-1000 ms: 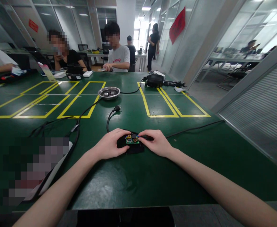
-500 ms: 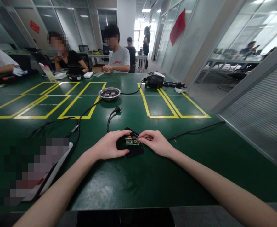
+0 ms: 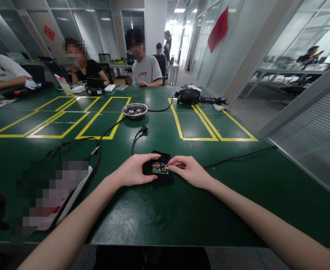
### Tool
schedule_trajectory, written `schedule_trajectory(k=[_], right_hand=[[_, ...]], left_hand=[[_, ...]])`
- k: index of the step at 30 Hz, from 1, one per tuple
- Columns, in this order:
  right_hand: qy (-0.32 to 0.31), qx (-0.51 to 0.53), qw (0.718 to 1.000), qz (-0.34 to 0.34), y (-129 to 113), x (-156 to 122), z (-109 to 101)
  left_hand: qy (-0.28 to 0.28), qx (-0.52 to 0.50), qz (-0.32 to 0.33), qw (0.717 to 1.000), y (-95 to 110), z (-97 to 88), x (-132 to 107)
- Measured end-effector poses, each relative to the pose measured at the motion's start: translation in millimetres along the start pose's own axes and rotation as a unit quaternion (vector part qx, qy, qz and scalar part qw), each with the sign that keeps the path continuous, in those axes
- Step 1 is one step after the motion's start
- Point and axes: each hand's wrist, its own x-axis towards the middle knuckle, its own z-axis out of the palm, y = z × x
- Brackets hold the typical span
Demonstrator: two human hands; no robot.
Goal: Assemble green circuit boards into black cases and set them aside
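A small black case [image 3: 161, 180] with a green circuit board [image 3: 159, 168] in it lies on the green table [image 3: 165, 213] in front of me. My left hand [image 3: 134, 170] curls round the case's left side, fingers closed on it. On the right, my right hand [image 3: 189, 171] pinches at the board's right edge with thumb and forefinger. A black cable [image 3: 137, 137] with a plug at its end runs away from the case.
A metal bowl [image 3: 134, 110] with small parts stands farther back between yellow floor-tape boxes. Black cables [image 3: 94, 150] cross the left side. A black device [image 3: 188, 96] lies at the back right. Three people sit along the far and left edges.
My right hand's fingers have shifted from lying along the cable to pinching at the board's edge. The case has tilted slightly. The camera has moved a little to the left.
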Motion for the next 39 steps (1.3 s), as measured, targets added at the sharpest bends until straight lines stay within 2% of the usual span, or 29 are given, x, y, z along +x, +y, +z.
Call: schedule_trajectory(k=[7, 15, 21, 30, 34, 39], right_hand=[[0.026, -0.005, 1.000, -0.015, 3, 2, 2], [0.052, -0.142, 0.986, -0.069, 2, 0, 4], [0.068, -0.207, 0.970, -0.110, 4, 3, 7], [0.092, -0.244, 0.959, -0.111, 9, 8, 10], [0.082, -0.264, 0.952, -0.128, 10, 9, 7], [0.077, -0.301, 0.941, -0.136, 2, 5, -7]], left_hand=[[-0.006, 0.006, 0.006, 1.000, -4, 0.7, 0], [0.023, 0.052, 0.013, 0.998, -8, -0.2, 2], [0.036, 0.099, -0.005, 0.994, -3, 5.7, 2], [0.064, 0.118, -0.020, 0.991, 8, 19.5, 5], [0.067, 0.094, -0.012, 0.993, 2, 13.0, 3], [0.064, 0.065, -0.006, 0.996, -4, -4.7, 2]])
